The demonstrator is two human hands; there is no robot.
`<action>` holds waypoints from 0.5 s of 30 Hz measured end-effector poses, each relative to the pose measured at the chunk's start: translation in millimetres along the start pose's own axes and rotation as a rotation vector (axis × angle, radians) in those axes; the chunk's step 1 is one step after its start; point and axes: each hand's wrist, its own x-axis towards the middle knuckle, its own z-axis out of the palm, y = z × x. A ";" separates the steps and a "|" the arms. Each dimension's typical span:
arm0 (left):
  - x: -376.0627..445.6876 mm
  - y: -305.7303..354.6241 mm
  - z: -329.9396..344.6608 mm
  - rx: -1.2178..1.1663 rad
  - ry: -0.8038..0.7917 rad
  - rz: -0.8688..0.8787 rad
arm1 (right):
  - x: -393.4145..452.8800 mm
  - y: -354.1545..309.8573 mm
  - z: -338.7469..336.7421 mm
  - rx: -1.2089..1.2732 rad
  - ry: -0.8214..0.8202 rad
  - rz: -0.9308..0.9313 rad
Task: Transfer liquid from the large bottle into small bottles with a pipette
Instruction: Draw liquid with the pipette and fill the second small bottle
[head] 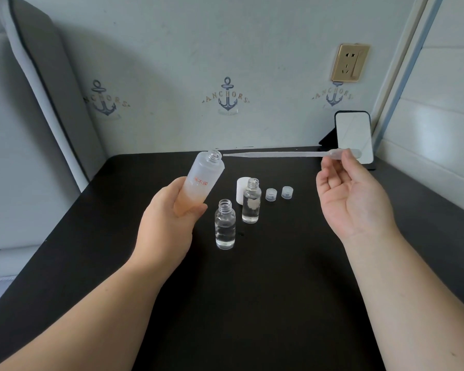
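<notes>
The large bottle (pixel 202 180), frosted with red characters on its side, is gripped around its lower half by the left hand (pixel 169 220), with fingers and thumb curled round the body. It is held raised above the black table (pixel 265 303), tilted so that its long axis runs from the lower left up to the upper right, and its open threaded mouth is pointed up and to the right.

The pipette (pixel 287 154) is pinched at its bulb end between the thumb and fingertips of the right hand (pixel 351 199), whose palm is turned toward the camera with the remaining fingers loosely bent. The long axis of the pipette is laid almost level, right to left, and its thin tip is pointed at the large bottle's mouth, just beside the rim; whether the tip has entered cannot be told.

Below and to the right of the large bottle, two small clear bottles are stood upright and uncapped on the table: the nearer small bottle (pixel 225 228), partly filled with clear liquid, and the farther small bottle (pixel 251 202), also holding liquid. A white cap (pixel 241 187) is seen just behind the farther small bottle. Farther right of the large bottle, two small clear caps (pixel 279 193) are set side by side. Well to the right of the large bottle, behind the right hand, a phone (pixel 355 135) is propped on a stand against the wall.
</notes>
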 end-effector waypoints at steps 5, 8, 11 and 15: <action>-0.2 -1.0 -1.2 0.070 0.011 0.025 | 1.3 -0.9 -0.3 -0.042 -0.016 -0.013; -0.5 0.2 -1.4 0.125 0.034 0.072 | 2.0 -1.9 -1.6 -0.091 -0.029 -0.045; -0.5 -1.5 -0.7 0.164 0.075 0.086 | 2.2 -3.5 -2.5 -0.157 -0.059 -0.086; -1.2 -4.4 0.4 0.171 0.110 0.098 | -0.5 -3.5 -1.4 -0.257 -0.136 -0.102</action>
